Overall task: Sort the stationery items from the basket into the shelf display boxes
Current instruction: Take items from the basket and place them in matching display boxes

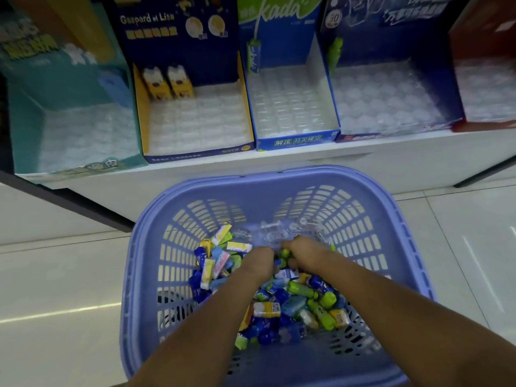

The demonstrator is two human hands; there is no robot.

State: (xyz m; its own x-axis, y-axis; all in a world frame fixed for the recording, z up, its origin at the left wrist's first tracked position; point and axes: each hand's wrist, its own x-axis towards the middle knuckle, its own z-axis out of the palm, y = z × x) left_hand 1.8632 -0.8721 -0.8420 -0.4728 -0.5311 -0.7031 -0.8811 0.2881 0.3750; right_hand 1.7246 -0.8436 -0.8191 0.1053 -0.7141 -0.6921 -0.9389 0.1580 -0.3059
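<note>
Lavender basket [279, 174] on the tiled floor [55, 275], just in front of the white shelf [363, 163]. A heap of small stationery items [293, 303], carton and bottle shapes in blue, green and yellow, covers the basket bottom. A clear plastic tray [276, 233] lies against the far wall. Both forearms reach in from the near rim. Left hand [261, 259] and right hand [303, 251] are close together at the far middle of the heap, fingers bent down into it. Motion blur: cannot tell what either grips, if anything. Five display boxes sit along the shelf edge. Teal box [28, 129] is at the left end. Navy box [173, 157] has two yellow cartons [167, 85] upright in its back left corner. Blue box [296, 142] has one carton [254, 57] at its back left. Dark blue box [391, 134] has a green bottle [333, 55] at its back left. Red box [480, 37] is at the right end.
</note>
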